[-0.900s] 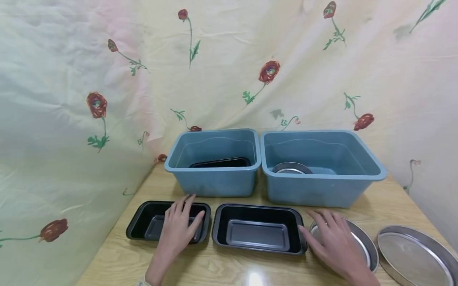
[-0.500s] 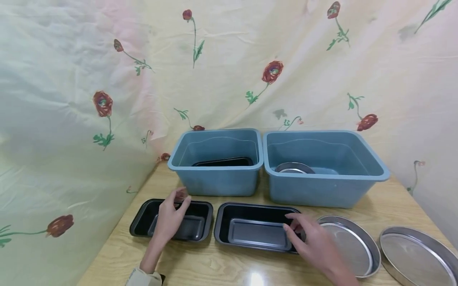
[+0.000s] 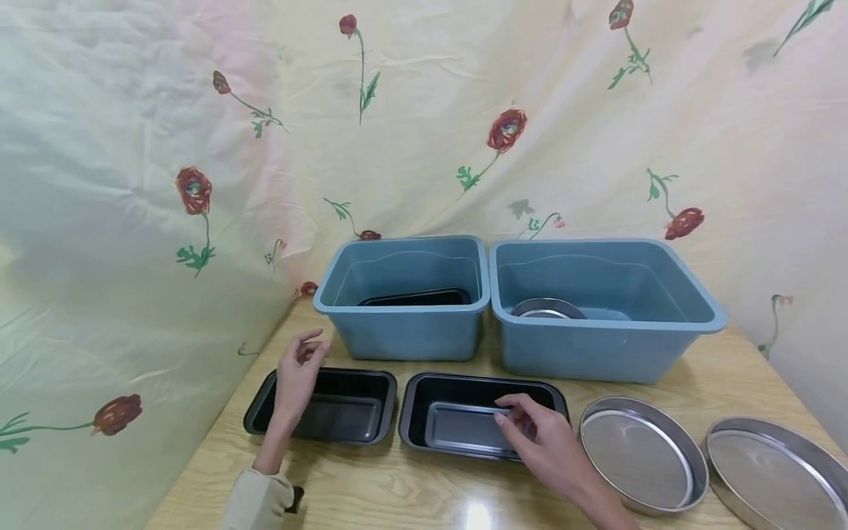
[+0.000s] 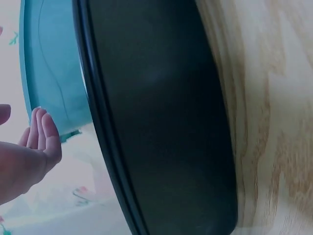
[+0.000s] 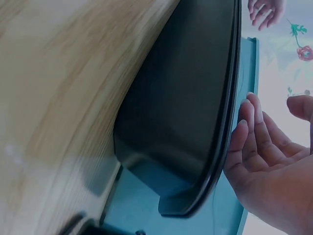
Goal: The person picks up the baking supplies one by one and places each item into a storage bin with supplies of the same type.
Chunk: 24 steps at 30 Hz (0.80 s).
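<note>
Two black loaf pans stand side by side on the table. Above the rim of the left loaf pan (image 3: 351,418) hovers my left hand (image 3: 296,383), fingers loosely bent and holding nothing. My right hand (image 3: 545,447) is over the right end of the other loaf pan (image 3: 453,427), its fingers relaxed, nothing between thumb and fingertips. In the left wrist view, the loaf pan's dark outer side (image 4: 156,117) fills the middle, with the hand (image 4: 29,159) beyond its rim. The right wrist view has the fingers of my right hand (image 5: 274,161) by the other pan's rim (image 5: 226,117).
Behind the pans stand two blue bins, the left bin (image 3: 404,335) with a black pan (image 3: 417,297) inside, the right bin (image 3: 596,353) with a round metal pan (image 3: 546,308). Two round metal pans (image 3: 642,456) lie at the right of the wooden table (image 3: 371,486). Flowered cloth (image 3: 411,110) hangs behind.
My left hand has moved left and slightly up over the left loaf pan. My right hand has shifted left, off the round metal pan, to over the right loaf pan.
</note>
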Tool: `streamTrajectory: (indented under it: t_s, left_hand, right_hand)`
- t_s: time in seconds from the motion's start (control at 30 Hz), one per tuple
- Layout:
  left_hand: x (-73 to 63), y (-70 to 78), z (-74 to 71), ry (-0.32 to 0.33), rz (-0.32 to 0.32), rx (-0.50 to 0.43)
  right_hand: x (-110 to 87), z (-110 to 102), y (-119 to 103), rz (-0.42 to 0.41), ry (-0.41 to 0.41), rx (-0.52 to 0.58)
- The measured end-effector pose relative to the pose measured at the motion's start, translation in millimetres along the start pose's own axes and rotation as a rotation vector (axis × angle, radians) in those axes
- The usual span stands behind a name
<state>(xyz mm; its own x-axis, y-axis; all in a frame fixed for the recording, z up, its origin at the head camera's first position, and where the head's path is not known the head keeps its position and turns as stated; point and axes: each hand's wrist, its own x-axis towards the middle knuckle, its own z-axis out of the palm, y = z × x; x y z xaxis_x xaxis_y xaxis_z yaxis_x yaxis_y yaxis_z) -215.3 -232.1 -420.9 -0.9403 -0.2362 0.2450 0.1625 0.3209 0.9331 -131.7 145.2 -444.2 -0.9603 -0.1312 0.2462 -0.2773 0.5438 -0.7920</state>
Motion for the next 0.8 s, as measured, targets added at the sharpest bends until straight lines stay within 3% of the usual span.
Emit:
streamTrajectory:
  t_s: [0.2,0.33,0.57,0.8]
  left_hand:
    - [8.9,-2.4,-7.9,0.006,-0.066,-0.106]
    - [15.0,-3.0,-8.5,0.016,-0.072,-0.125]
    - [28.0,-1.6,-8.8,0.035,-0.058,-0.187]
    - [37.0,-1.1,-12.3,0.018,-0.067,-0.174]
  right_hand:
    - [1.5,6.7,-2.6,-0.027,0.006,0.051]
    - [1.6,9.1,-3.5,-0.047,0.013,0.058]
    - [2.2,10.2,-3.9,-0.010,-0.032,0.034]
    - [2.1,11.8,-1.8,-0.001,-0.042,0.031]
